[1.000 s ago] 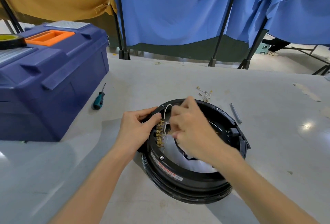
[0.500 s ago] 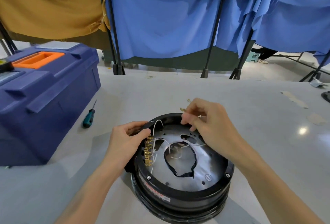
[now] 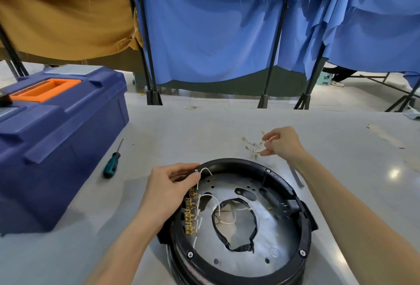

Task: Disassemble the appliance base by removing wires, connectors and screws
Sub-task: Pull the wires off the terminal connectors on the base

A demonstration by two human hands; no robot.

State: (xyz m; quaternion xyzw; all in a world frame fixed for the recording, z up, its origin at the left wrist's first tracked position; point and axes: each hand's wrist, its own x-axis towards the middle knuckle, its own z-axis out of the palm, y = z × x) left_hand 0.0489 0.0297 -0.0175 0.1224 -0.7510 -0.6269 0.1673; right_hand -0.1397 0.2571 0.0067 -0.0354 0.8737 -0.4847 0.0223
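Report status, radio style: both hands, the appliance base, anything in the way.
Left hand grips appliance base rim beside brass terminals. Right hand at loose wire pile, grip unclear. White wires, rim screws not yet out. Screwdriver lies left, untouched.

Blue drapes [image 3: 227, 34], mustard cloth [image 3: 63, 16] bhd grey table [image 3: 204, 123].
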